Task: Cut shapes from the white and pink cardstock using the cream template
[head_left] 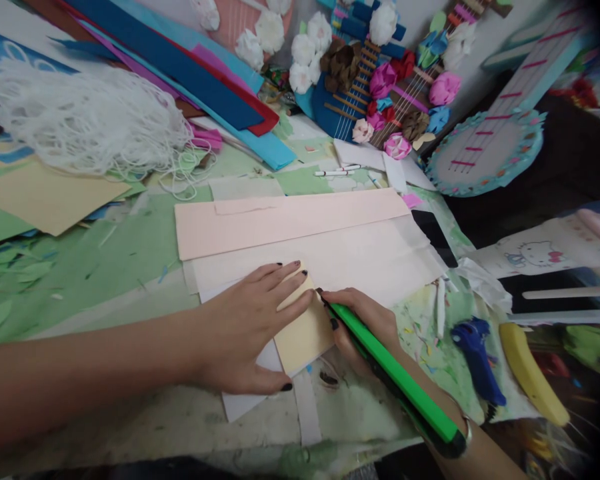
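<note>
The left hand [250,327] lies flat on a small cream card [305,330], with the fingers a little spread and pressing the card down on the white sheet [375,257] under it. The cream card is in the near middle of the worktable [105,260], between the two hands and partly covered by the left fingers. The right hand [365,323] is just to the right of the card; its fingers are closed together around a green marker [400,380], and the tip of the marker touches the right edge of the card near its top corner. Behind the card, a long pale pink strip [280,223] lies across the upper part of the white sheet. To the right of the card, well apart from it, a blue glue gun [477,357] and a yellow tool [530,373] lie on the table. Far behind the card, to the left, there is a heap of white string [80,120], and behind it to the right stand paper flowers [385,80] on a blue guitar shape [330,107].
</note>
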Demonstrator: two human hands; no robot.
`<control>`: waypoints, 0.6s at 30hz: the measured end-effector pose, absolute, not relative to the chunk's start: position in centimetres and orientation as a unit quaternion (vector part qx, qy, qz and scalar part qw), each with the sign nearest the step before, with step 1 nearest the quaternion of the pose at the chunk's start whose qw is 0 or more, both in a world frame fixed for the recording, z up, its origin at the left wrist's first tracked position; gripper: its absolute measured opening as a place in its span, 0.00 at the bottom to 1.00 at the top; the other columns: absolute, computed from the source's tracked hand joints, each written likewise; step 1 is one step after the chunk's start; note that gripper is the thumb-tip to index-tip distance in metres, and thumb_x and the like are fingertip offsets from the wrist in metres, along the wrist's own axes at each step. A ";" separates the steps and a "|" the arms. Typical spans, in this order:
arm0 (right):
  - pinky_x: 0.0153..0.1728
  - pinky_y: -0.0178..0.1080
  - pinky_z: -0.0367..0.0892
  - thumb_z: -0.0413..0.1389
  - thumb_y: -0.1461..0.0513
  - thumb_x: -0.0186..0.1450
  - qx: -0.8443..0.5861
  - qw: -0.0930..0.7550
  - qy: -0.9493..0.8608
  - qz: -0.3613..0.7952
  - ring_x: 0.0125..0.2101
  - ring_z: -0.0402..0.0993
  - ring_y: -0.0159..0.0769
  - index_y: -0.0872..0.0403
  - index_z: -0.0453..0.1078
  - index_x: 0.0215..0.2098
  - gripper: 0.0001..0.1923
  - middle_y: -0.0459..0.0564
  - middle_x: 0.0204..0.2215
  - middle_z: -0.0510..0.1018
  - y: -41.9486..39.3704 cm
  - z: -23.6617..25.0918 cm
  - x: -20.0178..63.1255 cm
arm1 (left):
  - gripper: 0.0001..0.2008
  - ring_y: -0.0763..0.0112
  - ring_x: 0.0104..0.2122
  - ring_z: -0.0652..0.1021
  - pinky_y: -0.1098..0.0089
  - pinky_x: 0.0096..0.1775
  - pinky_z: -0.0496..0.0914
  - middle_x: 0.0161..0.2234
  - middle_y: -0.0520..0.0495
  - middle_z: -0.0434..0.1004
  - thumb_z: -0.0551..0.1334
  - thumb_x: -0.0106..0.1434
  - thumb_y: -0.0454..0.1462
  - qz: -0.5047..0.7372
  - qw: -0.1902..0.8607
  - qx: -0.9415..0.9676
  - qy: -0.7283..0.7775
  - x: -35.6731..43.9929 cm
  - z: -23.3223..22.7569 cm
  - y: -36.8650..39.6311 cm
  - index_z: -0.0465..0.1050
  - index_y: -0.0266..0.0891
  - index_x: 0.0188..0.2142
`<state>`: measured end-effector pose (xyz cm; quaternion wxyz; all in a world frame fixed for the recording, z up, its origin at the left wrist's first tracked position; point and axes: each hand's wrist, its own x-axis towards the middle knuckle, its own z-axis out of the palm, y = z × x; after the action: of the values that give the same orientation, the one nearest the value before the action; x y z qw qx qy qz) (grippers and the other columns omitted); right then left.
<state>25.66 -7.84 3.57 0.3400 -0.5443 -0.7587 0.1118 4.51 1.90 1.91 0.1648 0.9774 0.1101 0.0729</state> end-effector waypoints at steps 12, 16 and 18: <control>0.33 0.35 0.74 0.50 0.70 0.59 -0.544 0.343 -0.760 0.098 0.33 0.78 0.34 0.51 0.66 0.46 0.18 0.50 0.35 0.79 -8.0 3.4 25.7 | 0.47 0.41 0.66 0.52 0.48 0.63 0.49 0.66 0.27 0.52 0.62 0.55 0.58 0.072 0.154 0.979 0.111 4.5 1.7 1.8 0.56 0.30 0.65; 0.33 0.35 0.74 0.50 0.70 0.60 -0.551 0.338 -0.756 0.104 0.33 0.78 0.34 0.51 0.66 0.46 0.18 0.50 0.34 0.79 -8.0 3.6 25.7 | 0.48 0.40 0.66 0.51 0.48 0.63 0.49 0.66 0.27 0.52 0.61 0.55 0.58 0.080 0.153 0.979 0.107 4.3 1.4 2.0 0.55 0.31 0.65; 0.34 0.35 0.74 0.50 0.70 0.60 -0.551 0.341 -0.755 0.103 0.33 0.78 0.34 0.52 0.66 0.46 0.18 0.50 0.35 0.79 -8.1 3.6 25.7 | 0.48 0.39 0.66 0.51 0.47 0.63 0.49 0.66 0.26 0.51 0.61 0.55 0.59 0.080 0.152 0.980 0.105 4.3 1.4 2.0 0.55 0.31 0.65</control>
<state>25.66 -8.11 3.60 0.3407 -0.5511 -0.7547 0.1027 4.32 2.01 1.37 0.1522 0.9795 0.1047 0.0799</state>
